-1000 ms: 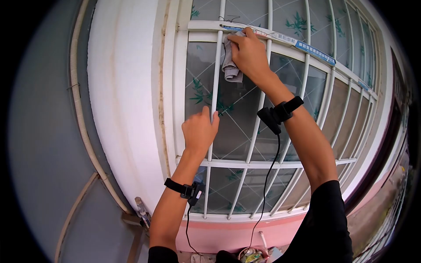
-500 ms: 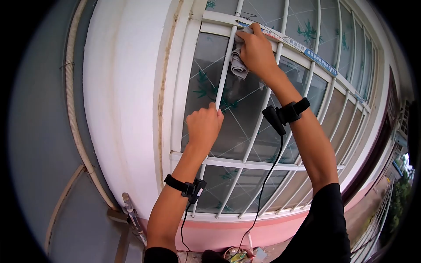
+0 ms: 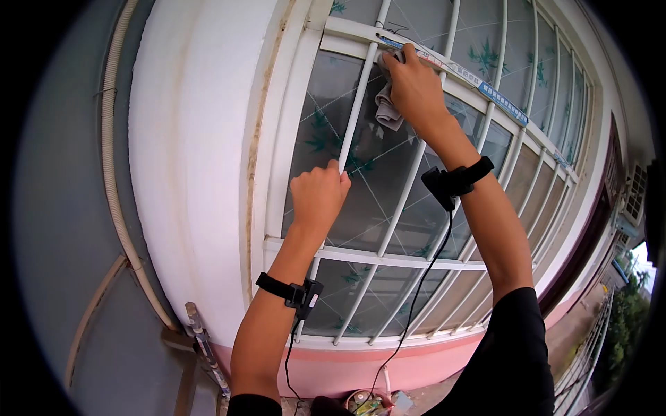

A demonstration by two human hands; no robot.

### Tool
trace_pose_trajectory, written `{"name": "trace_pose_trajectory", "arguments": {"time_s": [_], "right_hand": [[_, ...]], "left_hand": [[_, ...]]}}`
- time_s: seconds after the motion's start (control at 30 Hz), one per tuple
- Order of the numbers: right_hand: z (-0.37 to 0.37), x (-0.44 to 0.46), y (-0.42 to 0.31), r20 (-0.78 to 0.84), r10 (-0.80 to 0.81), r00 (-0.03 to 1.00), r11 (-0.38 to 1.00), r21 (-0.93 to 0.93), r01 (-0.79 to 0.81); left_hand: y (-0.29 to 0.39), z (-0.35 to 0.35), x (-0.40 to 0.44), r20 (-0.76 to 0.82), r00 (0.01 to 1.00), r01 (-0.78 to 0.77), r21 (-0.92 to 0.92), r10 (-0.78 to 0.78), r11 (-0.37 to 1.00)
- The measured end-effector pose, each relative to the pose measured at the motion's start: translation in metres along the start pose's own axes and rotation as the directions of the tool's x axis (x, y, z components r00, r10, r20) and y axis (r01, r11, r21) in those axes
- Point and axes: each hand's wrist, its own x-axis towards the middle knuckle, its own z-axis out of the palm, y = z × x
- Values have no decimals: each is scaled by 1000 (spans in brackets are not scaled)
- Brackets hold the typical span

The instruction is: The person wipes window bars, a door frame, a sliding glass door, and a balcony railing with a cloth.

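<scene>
My right hand (image 3: 420,87) grips a grey cloth (image 3: 390,109) and presses it near the upper white crossbar (image 3: 350,29) of the window grille. Below the fingers, part of the cloth hangs in a fold. Lower and to the left, my left hand (image 3: 319,194) is closed around a vertical white bar (image 3: 357,104). Behind the bars stands frosted window glass (image 3: 368,215) with green leaf patterns. A blue and white printed strip (image 3: 503,104) runs along the crossbar to the right of my right hand.
A white wall (image 3: 187,139) and a beige corrugated hose (image 3: 109,139) are on the left. Black straps with small devices (image 3: 454,182) sit on both forearms, trailing cables. At the bottom, a container of items (image 3: 364,401) stands by the pink wall base (image 3: 333,371).
My right hand has shifted slightly right and down along the crossbar with the cloth. My left hand keeps its hold on the bar. The view has turned a little.
</scene>
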Motion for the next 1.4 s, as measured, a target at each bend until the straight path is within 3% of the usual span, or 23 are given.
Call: {"name": "trace_pose_trajectory", "arguments": {"time_s": [0.17,0.27,0.3,0.37,0.57,0.63,0.7,0.77,0.83,0.9,0.97,1.1,1.17,1.2,1.33,1.4], "right_hand": [[-9,-7,25,135,80,988,995,-67,-72],[-4,-5,22,-33,15,999,984,180,-9],[1,-1,14,-131,-53,990,961,261,86],[8,4,-1,-164,-33,986,964,255,75],[-8,-14,35,58,7,998,999,42,-9],[-14,-23,52,48,-4,999,1000,12,3],[-20,-24,57,173,77,982,997,-13,-76],[-18,-17,49,145,93,985,996,-2,-94],[-13,-7,30,-2,44,999,981,191,-43],[1,3,10,-134,8,991,973,229,24],[10,9,0,-69,65,996,979,200,-50],[1,5,7,-52,-1,999,996,94,6],[-6,0,14,81,18,997,999,-39,-15],[-4,-5,22,67,23,998,998,-67,-19],[-20,-32,53,131,121,984,989,-99,-109],[-17,-26,51,158,105,982,986,-146,-81]], "left_hand": [[-3,2,-1,2,1000,-5,2,5,1000],[-1,7,-3,-22,1000,0,2,0,1000],[-1,8,-2,-29,1000,6,0,-6,1000],[0,6,-3,-37,999,-13,24,14,1000],[1,5,-3,-40,999,-8,67,11,998],[1,5,-4,-42,999,-16,54,19,998],[2,5,-5,-47,999,-20,46,23,999],[2,6,-4,-52,998,-18,42,20,999],[1,5,-4,-50,998,-23,43,25,999],[2,4,-4,-46,998,-29,45,31,999],[3,3,-4,-53,998,-27,60,30,998],[1,4,-3,-52,998,-26,88,30,996],[3,3,-3,-52,998,-17,104,22,994],[3,4,-4,-47,999,-18,99,23,995],[1,6,-3,-61,998,-11,67,15,998],[1,7,-3,-67,998,2,39,1,999]]}}
